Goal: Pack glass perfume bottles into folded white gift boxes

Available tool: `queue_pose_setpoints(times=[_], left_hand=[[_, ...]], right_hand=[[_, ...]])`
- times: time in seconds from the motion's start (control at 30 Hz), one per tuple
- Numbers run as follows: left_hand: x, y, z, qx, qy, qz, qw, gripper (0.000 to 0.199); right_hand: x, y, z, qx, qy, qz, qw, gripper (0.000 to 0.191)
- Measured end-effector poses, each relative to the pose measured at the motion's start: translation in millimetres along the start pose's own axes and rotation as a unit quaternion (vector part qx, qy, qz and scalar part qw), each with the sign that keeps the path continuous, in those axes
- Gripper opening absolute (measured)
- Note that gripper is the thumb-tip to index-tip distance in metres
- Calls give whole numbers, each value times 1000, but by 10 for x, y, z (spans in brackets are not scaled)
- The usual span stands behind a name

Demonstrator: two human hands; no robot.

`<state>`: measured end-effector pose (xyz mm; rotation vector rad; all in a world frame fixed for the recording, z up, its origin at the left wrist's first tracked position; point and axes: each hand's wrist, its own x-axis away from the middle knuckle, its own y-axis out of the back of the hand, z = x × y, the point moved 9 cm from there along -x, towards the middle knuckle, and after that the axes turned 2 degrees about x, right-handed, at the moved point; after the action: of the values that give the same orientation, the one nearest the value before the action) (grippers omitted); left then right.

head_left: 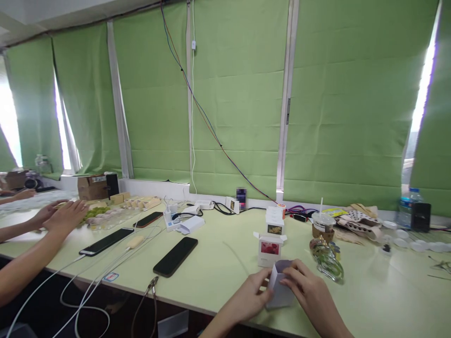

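Near the table's front edge I hold a small white cardboard box [281, 295] between both hands. Its top is uncovered and I can see into part of the inside. My left hand [252, 295] grips the box's left side, thumb in front. Across its upper right edge lie the fingers of my right hand [306, 288], closed on the cardboard. Just behind stands another white box [269, 253] with a red picture and its flaps raised. Farther back are more white boxes [274, 220], one with a dark picture.
A black phone [175, 256] lies left of my hands, with cables and a power strip [172, 220] beyond. To the right are a glass ornament [326, 258] and a drink cup [322, 224]. A co-worker's hands [66, 216] are at the far left.
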<state>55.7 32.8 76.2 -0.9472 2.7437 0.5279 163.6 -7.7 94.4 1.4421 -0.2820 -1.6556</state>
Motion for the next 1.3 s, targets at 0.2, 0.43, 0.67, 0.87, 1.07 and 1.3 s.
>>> queue_pose_setpoints(times=[0.2,0.43,0.67,0.87,1.07,1.3], left_hand=[[-22,62,272,-20,42,-53,998,46],[-111,194,449,54,58,-99,992,35],[-105,136,371,70,46,-77,994,39],[-117,173,441,64,46,-101,992,42],[-114,199,511,41,57,-113,991,41],[-87,131,428,-28,65,-105,992,39]], right_hand=[[3,12,85,24,26,-25,999,16],[-18,295,-118,23,-18,-110,994,10],[-71,109,-235,-91,-79,36,992,16],[-73,118,-243,-106,-89,9,990,17],[-68,52,-308,-137,-98,40,985,16],[-66,-49,-175,-111,-65,97,987,19]])
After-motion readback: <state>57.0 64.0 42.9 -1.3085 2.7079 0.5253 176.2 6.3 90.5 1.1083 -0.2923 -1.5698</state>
